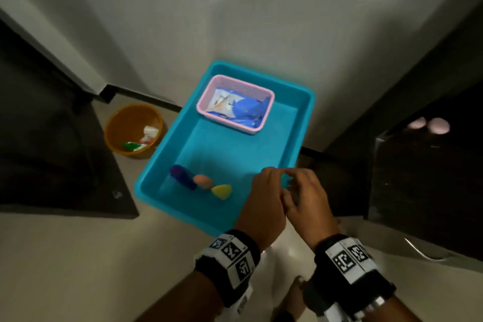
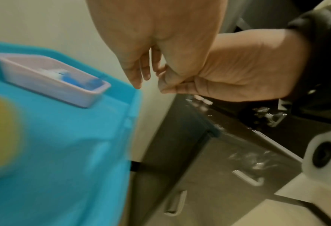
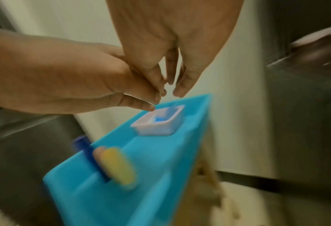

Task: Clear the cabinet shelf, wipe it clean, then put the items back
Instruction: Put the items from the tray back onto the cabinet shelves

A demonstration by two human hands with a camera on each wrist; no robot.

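Note:
A blue tray (image 1: 235, 149) lies on the pale floor. At its far end a pink basket (image 1: 206, 97) holds blue and white packets (image 1: 243, 110). Near its front lie a dark blue piece (image 1: 181, 175), a peach piece (image 1: 202, 181) and a yellow piece (image 1: 222, 191). My left hand (image 1: 269, 172) and right hand (image 1: 292, 178) hover side by side over the tray's near right corner, touching each other. Both have loosely hanging fingers and hold nothing. The wrist views show the left hand (image 2: 139, 73), the right hand (image 3: 172, 82) and the tray (image 3: 141, 175) below, blurred.
An orange bowl (image 1: 122, 125) with scraps stands on the floor left of the tray. A dark open cabinet (image 1: 418, 178) on the right has two pink things (image 1: 431, 124) on its shelf. A dark cabinet door (image 1: 52, 165) juts out at left. The white wall is behind.

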